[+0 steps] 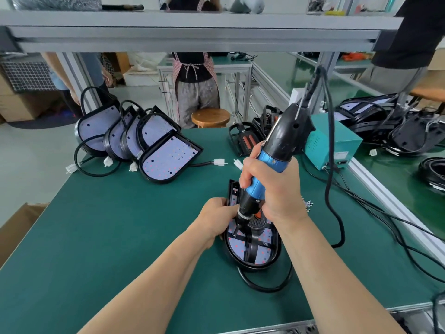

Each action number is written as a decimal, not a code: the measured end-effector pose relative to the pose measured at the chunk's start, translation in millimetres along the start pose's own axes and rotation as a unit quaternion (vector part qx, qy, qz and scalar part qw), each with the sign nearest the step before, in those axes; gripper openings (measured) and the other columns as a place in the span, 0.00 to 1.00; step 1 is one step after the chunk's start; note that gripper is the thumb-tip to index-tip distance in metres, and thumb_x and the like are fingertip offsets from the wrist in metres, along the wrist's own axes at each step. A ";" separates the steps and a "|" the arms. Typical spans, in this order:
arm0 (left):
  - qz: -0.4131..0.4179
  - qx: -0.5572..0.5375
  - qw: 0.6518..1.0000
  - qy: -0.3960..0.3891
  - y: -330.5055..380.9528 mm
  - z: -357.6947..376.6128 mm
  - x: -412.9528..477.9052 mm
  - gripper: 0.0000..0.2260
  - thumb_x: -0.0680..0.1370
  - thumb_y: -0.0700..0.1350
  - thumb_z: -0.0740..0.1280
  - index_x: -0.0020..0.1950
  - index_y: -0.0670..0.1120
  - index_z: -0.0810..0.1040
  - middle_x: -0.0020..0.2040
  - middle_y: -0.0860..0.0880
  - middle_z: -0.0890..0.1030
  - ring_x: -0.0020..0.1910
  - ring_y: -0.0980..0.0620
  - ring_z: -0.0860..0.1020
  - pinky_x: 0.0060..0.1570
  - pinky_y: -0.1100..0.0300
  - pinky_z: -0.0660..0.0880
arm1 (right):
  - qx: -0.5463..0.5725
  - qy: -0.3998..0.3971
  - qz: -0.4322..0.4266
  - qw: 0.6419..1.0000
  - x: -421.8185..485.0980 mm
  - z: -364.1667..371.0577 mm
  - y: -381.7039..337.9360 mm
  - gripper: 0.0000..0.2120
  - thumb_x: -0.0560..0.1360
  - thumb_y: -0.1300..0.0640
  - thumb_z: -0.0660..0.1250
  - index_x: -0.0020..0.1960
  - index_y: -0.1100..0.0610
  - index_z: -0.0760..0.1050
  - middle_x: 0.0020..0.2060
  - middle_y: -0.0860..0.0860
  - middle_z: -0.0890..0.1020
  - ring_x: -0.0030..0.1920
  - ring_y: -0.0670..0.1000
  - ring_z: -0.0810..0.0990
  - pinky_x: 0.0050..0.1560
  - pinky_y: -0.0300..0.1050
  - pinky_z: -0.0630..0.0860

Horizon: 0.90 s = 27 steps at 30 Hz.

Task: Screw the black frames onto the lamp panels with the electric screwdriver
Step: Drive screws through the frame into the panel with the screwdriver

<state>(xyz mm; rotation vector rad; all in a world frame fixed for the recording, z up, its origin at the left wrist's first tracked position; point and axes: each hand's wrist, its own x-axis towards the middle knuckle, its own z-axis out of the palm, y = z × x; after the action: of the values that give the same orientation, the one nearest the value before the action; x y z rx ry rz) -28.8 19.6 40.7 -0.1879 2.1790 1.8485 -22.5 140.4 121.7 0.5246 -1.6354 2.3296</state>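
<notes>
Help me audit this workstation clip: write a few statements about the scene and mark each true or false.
1. The right hand grips the electric screwdriver. True.
2. The left hand hangs free, touching nothing. False: its fingers hold the left edge of the lamp panel under the screwdriver.
3. Several other lamp panels lean in a row at the far left of the table. True.
4. The screwdriver is cordless. False: a black cable runs from its top end.
5. A wooden stool stands beyond the table. True.
</notes>
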 end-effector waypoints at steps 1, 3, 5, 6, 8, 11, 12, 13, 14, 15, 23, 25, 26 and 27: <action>0.000 0.004 1.000 0.001 -0.3 -0.1 -0.2 0.11 0.74 0.39 0.71 0.33 0.45 0.75 0.31 0.49 0.79 0.28 0.53 0.76 0.30 0.65 0.71 | 0.003 0.002 0.007 1.000 0.3 0.5 -0.8 0.07 0.64 0.62 0.69 0.33 0.52 0.73 0.22 0.54 0.71 0.25 0.54 0.68 0.34 0.39 0.73; 0.004 0.013 1.000 0.003 -0.7 -0.7 -0.3 0.12 0.74 0.40 0.72 0.33 0.46 0.74 0.30 0.50 0.77 0.27 0.54 0.74 0.29 0.66 0.69 | 0.019 0.016 0.022 0.999 0.5 -1.9 -2.5 0.07 0.64 0.63 0.70 0.36 0.52 0.75 0.23 0.55 0.71 0.25 0.54 0.69 0.33 0.42 0.72; 0.009 0.015 1.000 -0.002 -1.0 -1.5 0.4 0.13 0.74 0.40 0.72 0.32 0.47 0.74 0.28 0.53 0.76 0.25 0.57 0.73 0.26 0.69 0.67 | 0.042 0.019 0.031 0.998 -1.2 -6.5 -3.9 0.08 0.65 0.64 0.69 0.38 0.52 0.77 0.24 0.55 0.72 0.26 0.54 0.69 0.32 0.44 0.70; 0.011 0.014 1.000 -0.005 -0.8 -1.6 1.0 0.12 0.74 0.40 0.72 0.32 0.47 0.74 0.28 0.53 0.77 0.24 0.58 0.73 0.25 0.70 0.67 | 0.053 0.015 0.033 0.998 -2.3 -8.3 -4.3 0.07 0.65 0.63 0.70 0.39 0.52 0.77 0.25 0.55 0.72 0.26 0.54 0.70 0.32 0.45 0.70; 0.012 0.016 1.000 -0.009 0.0 -1.9 0.7 0.12 0.74 0.43 0.73 0.33 0.48 0.75 0.28 0.54 0.78 0.26 0.59 0.74 0.26 0.70 0.68 | 0.064 0.009 0.031 0.997 -4.2 -10.3 -5.5 0.06 0.65 0.60 0.71 0.40 0.53 0.77 0.26 0.55 0.71 0.26 0.55 0.70 0.32 0.45 0.69; 0.011 0.011 1.000 -0.017 2.1 -2.0 -2.5 0.11 0.67 0.50 0.75 0.33 0.48 0.75 0.27 0.57 0.78 0.26 0.59 0.74 0.26 0.70 0.68 | 0.076 0.014 0.031 0.997 -3.5 -11.5 -5.7 0.06 0.65 0.61 0.71 0.41 0.54 0.77 0.27 0.55 0.72 0.26 0.55 0.70 0.32 0.46 0.69; 0.009 0.012 1.000 -0.018 2.7 -2.0 -3.1 0.11 0.64 0.52 0.74 0.33 0.48 0.74 0.27 0.57 0.77 0.25 0.60 0.73 0.27 0.69 0.68 | 0.079 0.018 0.032 0.996 -2.7 -12.0 -5.1 0.07 0.66 0.63 0.71 0.41 0.55 0.76 0.27 0.55 0.72 0.26 0.54 0.70 0.32 0.46 0.69; 0.006 0.017 1.000 -0.018 3.4 -2.1 -3.5 0.12 0.62 0.54 0.73 0.34 0.48 0.75 0.28 0.56 0.78 0.26 0.60 0.73 0.29 0.68 0.68 | 0.083 0.023 0.033 0.996 -1.8 -12.6 -4.5 0.07 0.67 0.66 0.69 0.41 0.55 0.76 0.28 0.55 0.73 0.25 0.54 0.71 0.32 0.45 0.69; 0.004 0.022 1.000 -0.018 3.8 -2.1 -3.7 0.13 0.61 0.55 0.72 0.35 0.48 0.76 0.31 0.55 0.79 0.28 0.58 0.74 0.32 0.66 0.69 | 0.088 0.026 0.034 0.995 -0.7 -13.1 -3.4 0.07 0.68 0.67 0.68 0.41 0.56 0.76 0.28 0.54 0.73 0.25 0.53 0.71 0.31 0.45 0.69; 0.001 0.025 1.000 -0.017 4.1 -2.3 -3.8 0.14 0.61 0.56 0.73 0.36 0.48 0.77 0.33 0.54 0.80 0.30 0.57 0.75 0.34 0.65 0.69 | 0.092 0.028 0.035 0.995 0.2 -14.1 -2.6 0.07 0.69 0.67 0.67 0.41 0.56 0.75 0.29 0.53 0.74 0.25 0.53 0.71 0.31 0.45 0.69; -0.007 0.029 0.999 -0.028 5.2 -1.9 -5.1 0.27 0.54 0.60 0.72 0.45 0.43 0.81 0.41 0.46 0.85 0.38 0.50 0.78 0.44 0.58 0.72 | 0.161 -0.065 0.070 0.982 8.5 -24.1 0.6 0.09 0.65 0.64 0.69 0.44 0.57 0.75 0.25 0.54 0.72 0.25 0.52 0.70 0.31 0.42 0.71; -0.011 0.032 0.999 -0.037 5.6 -2.9 -5.2 0.26 0.54 0.61 0.72 0.43 0.45 0.81 0.38 0.49 0.84 0.35 0.52 0.78 0.39 0.62 0.72 | 0.171 -0.071 0.074 0.980 10.2 -24.0 1.5 0.09 0.65 0.64 0.68 0.44 0.56 0.75 0.25 0.54 0.71 0.25 0.52 0.70 0.31 0.42 0.71; -0.013 0.031 0.999 -0.039 6.3 -3.3 -5.2 0.24 0.55 0.60 0.72 0.43 0.46 0.80 0.36 0.50 0.83 0.33 0.54 0.78 0.35 0.65 0.71 | 0.175 -0.069 0.074 0.979 10.9 -24.1 2.2 0.09 0.65 0.64 0.68 0.44 0.57 0.75 0.25 0.54 0.71 0.25 0.52 0.70 0.31 0.42 0.71; -0.015 0.033 0.999 -0.036 6.9 -3.7 -5.2 0.23 0.56 0.60 0.72 0.42 0.46 0.79 0.34 0.52 0.82 0.30 0.56 0.77 0.29 0.68 0.69 | 0.178 -0.065 0.073 0.979 11.3 -24.5 2.9 0.09 0.65 0.65 0.68 0.44 0.57 0.75 0.26 0.54 0.71 0.25 0.52 0.70 0.31 0.42 0.71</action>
<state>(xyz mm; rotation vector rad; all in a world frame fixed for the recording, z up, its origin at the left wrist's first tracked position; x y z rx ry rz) -26.2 16.7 49.3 -0.1372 2.1723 1.7370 -37.6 162.4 116.5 0.6587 -1.3492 2.7730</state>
